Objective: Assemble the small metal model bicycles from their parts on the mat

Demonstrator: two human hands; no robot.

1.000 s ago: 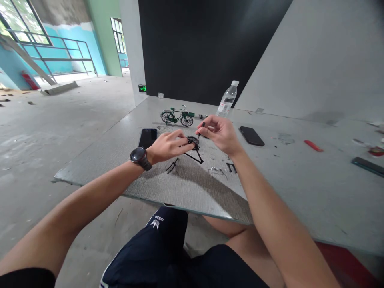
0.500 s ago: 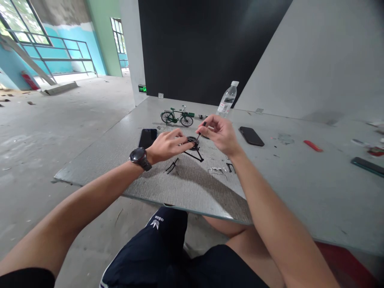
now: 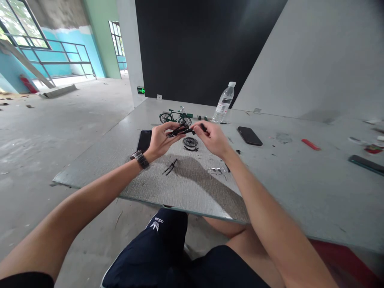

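Note:
My left hand (image 3: pixel 160 141) is raised above the grey board (image 3: pixel 186 188) and pinches a black model bicycle frame (image 3: pixel 179 130) at its left end. My right hand (image 3: pixel 213 139) holds a small black screwdriver (image 3: pixel 203 127) with its fingers closed, touching the frame's right end. A small black spoked wheel (image 3: pixel 190 141) lies on the board just under the hands. A black fork part (image 3: pixel 170 167) lies nearer to me, and small metal parts (image 3: pixel 216 171) lie to its right. I wear a dark watch (image 3: pixel 140 159) on my left wrist.
A finished green model bicycle (image 3: pixel 176 116) stands at the back of the board, a water bottle (image 3: pixel 223 103) to its right. Black phones lie at left (image 3: pixel 144 140) and right (image 3: pixel 249 136). A red tool (image 3: pixel 311 144) and a dark flat device (image 3: pixel 366 164) lie far right.
Both hands lifted off the board and moved slightly away from me. The black frame came up in my left hand; the wheel now lies uncovered on the board.

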